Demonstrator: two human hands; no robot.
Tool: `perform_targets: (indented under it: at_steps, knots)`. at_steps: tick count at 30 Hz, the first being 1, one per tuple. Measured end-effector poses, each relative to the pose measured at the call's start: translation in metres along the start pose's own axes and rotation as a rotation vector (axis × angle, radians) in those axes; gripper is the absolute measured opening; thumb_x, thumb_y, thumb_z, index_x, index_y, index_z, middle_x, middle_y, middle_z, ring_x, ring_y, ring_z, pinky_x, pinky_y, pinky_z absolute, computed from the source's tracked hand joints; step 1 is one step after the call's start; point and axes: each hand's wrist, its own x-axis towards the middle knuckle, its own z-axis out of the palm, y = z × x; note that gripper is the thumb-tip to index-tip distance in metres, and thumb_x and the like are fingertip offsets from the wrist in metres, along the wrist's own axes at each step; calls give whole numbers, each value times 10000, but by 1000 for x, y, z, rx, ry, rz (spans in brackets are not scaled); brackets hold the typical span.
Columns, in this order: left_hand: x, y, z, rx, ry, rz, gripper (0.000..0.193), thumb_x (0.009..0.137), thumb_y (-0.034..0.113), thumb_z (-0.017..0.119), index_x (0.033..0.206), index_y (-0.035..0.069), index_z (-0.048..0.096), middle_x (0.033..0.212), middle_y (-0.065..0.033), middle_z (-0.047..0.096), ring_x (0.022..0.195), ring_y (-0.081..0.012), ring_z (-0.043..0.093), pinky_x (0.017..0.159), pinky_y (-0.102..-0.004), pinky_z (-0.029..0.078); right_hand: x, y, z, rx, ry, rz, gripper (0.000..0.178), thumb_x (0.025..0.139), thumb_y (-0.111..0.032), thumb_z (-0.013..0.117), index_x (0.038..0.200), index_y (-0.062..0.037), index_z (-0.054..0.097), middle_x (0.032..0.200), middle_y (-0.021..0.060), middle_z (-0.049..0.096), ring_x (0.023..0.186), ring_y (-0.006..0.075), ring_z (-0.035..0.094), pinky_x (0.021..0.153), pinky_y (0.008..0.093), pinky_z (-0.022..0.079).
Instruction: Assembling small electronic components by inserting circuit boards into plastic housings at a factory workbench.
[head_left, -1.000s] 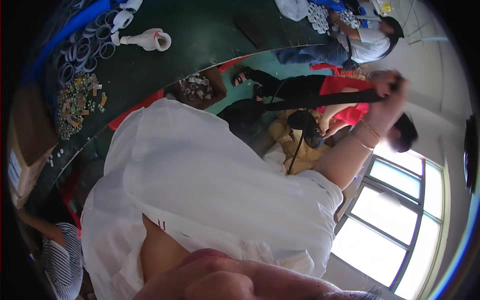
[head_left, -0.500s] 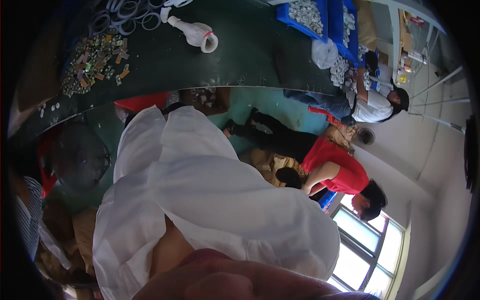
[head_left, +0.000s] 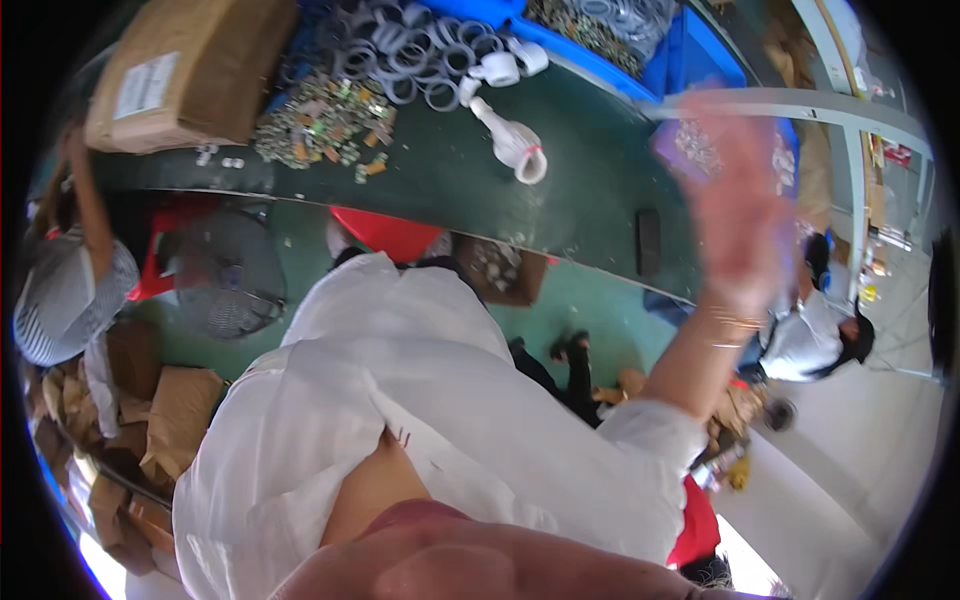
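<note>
My right hand [head_left: 735,190] is raised over the right side of the dark green table [head_left: 590,190], blurred by motion. Its fingers look stretched out, and nothing shows in it. Behind it, partly covered, is a blue bin [head_left: 786,150] of small pale parts. A dark oblong block [head_left: 648,243] lies left of the wrist. Farther left, a white funnel-shaped plastic housing [head_left: 518,150] with a red band rests on its side. White plastic pieces [head_left: 495,68] lie beyond it, beside a heap of grey rings [head_left: 410,55]. Small circuit boards [head_left: 330,120] form a pile to the left. My left hand is out of sight.
A cardboard box [head_left: 190,75] stands at the table's far left. A pale metal frame [head_left: 780,103] crosses the far right. Below the table are a floor fan [head_left: 230,275], a red stool [head_left: 385,230] and a carton of parts [head_left: 500,270]. Co-workers [head_left: 75,290] are on both sides.
My right hand and forearm have come into view on the right. The whole view has shifted, showing more of the far table, the cardboard box and the person at left.
</note>
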Motion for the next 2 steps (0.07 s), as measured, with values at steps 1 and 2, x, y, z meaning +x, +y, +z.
perform_targets:
  at_steps: [1,2]
  knots:
    - [-9,-9,-3,3,37,-36,347,910,336,550,1092,64,664,875,-211,688,804,-324,676,649,-405,519,21,-40,21,598,-58,-186,979,801,-687,599,1520,-128,241,1567,236,158,1435,472,129,1097,679,190]
    - [-7,-4,-10,-2,85,-48,348,910,339,551,1088,63,666,874,-211,689,805,-326,676,650,-406,519,43,-101,34,124,-687,-259,998,773,-708,610,1522,-160,244,1596,194,79,1435,507,22,1077,739,121]
